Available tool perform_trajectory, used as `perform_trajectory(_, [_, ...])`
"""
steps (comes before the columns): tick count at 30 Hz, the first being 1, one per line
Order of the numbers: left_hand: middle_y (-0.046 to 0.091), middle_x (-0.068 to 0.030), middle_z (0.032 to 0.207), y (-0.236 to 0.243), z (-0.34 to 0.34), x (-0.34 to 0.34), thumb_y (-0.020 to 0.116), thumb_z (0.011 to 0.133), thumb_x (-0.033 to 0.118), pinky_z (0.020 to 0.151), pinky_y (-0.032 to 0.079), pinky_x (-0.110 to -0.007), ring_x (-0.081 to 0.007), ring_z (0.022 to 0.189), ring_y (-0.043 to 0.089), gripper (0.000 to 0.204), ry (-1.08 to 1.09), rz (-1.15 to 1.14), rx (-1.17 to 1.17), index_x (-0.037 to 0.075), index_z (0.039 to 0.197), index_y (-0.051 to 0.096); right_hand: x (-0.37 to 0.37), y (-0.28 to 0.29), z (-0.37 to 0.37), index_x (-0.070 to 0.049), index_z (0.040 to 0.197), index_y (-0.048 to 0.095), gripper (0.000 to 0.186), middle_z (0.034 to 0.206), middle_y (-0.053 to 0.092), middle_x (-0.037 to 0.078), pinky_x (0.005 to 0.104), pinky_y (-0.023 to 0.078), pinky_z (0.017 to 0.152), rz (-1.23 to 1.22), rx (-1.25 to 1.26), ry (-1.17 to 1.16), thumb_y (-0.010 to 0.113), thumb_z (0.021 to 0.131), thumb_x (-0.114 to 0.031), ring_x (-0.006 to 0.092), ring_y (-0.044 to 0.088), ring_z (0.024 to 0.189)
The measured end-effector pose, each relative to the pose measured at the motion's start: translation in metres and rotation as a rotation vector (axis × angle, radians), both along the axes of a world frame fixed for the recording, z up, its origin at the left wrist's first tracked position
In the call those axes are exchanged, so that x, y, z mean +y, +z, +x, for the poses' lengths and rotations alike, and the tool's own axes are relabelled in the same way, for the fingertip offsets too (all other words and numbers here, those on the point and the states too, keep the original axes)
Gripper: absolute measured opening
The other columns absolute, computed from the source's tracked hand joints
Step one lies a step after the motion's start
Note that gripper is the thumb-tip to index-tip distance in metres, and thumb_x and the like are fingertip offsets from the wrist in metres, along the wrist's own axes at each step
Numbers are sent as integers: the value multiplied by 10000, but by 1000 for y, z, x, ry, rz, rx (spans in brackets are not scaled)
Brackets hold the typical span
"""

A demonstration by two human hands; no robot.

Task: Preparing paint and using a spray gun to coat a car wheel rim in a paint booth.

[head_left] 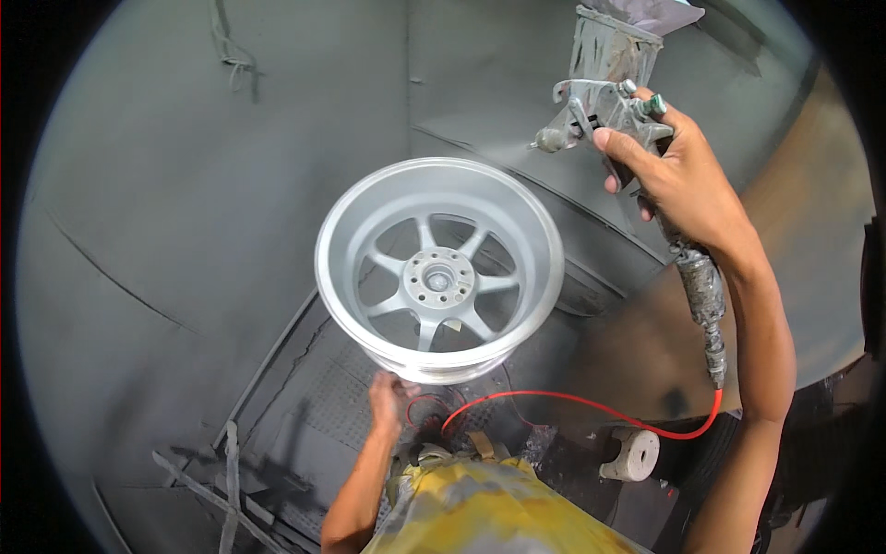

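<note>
A silver seven-spoke wheel rim (429, 355) is in the middle, its hollow barrel facing up toward me. My right hand (688, 175) is closed around the handle of a paint-spattered spray gun (604, 115), up and to the right of the rim. The gun's nozzle points left over the rim's far side, with a faint haze near it. On top of the gun stands a crusted paint cup (616, 46). My left hand (392, 402) is at the rim's near lower edge. Its fingers are blurred and partly hidden, so I cannot tell whether they grip it.
A red air hose (581, 397) runs from the gun's lower end across toward my waist. A white cylindrical stool-like piece (637, 454) lies at the lower right. Grey sheeting (231, 185) covers the walls, and crossed bars (231, 489) stand at the lower left.
</note>
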State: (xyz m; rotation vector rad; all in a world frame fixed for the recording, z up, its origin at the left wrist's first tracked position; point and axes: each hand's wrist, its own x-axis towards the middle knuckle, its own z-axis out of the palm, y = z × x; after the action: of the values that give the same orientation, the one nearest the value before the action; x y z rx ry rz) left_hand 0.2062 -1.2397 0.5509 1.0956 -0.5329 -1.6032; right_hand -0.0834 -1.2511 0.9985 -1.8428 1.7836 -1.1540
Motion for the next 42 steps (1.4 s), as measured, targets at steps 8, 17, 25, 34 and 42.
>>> perform_trajectory(8, [686, -166, 1072, 2, -69, 57, 499, 974, 82, 853, 597, -368, -246, 943, 694, 193, -384, 95, 8, -14, 1126, 566, 60, 3, -59, -31, 1233, 600, 359, 706, 611, -19, 217, 422, 434, 36, 75, -192, 664, 951, -245, 41, 565, 596])
perform_trajectory(17, [704, -146, 985, -58, -21, 51, 478, 993, 104, 794, 591, -357, -234, 847, 700, 215, -419, 120, -345, -20, 1117, 604, 126, 1, -77, -34, 1311, 553, 487, 709, 622, 3, 217, 401, 430, 141, 94, -355, 692, 925, -296, 49, 565, 583])
perform_trajectory(25, [713, -105, 879, -121, -10, 104, 514, 1002, 79, 624, 560, -284, -159, 702, 665, 168, -379, 306, -439, -7, 1050, 650, 143, -6, -84, 4, 1419, 451, 615, 861, 654, 45, 202, 406, 420, 224, -56, -285, 711, 914, -231, 87, 632, 666])
perform_trajectory(34, [703, -79, 888, -106, -32, 83, 555, 995, 118, 691, 551, -297, -143, 732, 645, 167, -447, 313, -486, -1, 1067, 647, 104, -3, -58, -7, 1174, 600, 377, 845, 646, 36, 192, 414, 415, 375, -216, -135, 733, 855, -158, 101, 639, 650])
perform_trajectory(42, [705, -84, 905, -89, -17, 59, 546, 999, 117, 702, 555, -292, -155, 753, 657, 169, -334, 250, -466, -11, 1061, 636, 52, -19, -27, -20, 1323, 500, 568, 807, 663, 76, 205, 420, 406, 262, -339, 41, 758, 838, -167, 161, 662, 620])
